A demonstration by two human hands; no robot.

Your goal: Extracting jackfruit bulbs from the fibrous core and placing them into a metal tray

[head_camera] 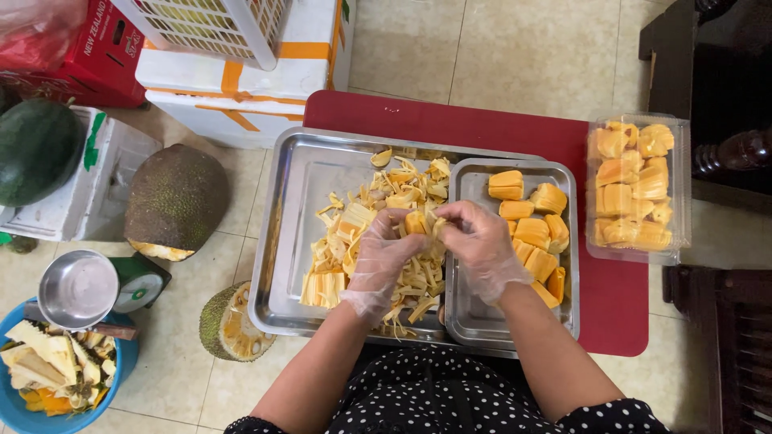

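Observation:
Both my hands wear thin clear gloves and meet over the middle of a large steel tray (pixel 289 209). My left hand (pixel 382 261) and my right hand (pixel 478 245) together grip one orange jackfruit pod (pixel 416 222) with pale fibres around it. Under them lies a heap of pale yellow jackfruit strands (pixel 346 241). A smaller steel tray (pixel 474 321), nested at the right, holds several cleaned orange jackfruit pods (pixel 535 229).
A clear plastic box (pixel 639 189) full of pods sits on the red table (pixel 450 124) at right. On the floor at left: a whole jackfruit (pixel 177 197), a cut piece (pixel 229 325), a scale with steel bowl (pixel 80 288), a blue bucket (pixel 20 410) of rinds, white foam boxes (pixel 257 76).

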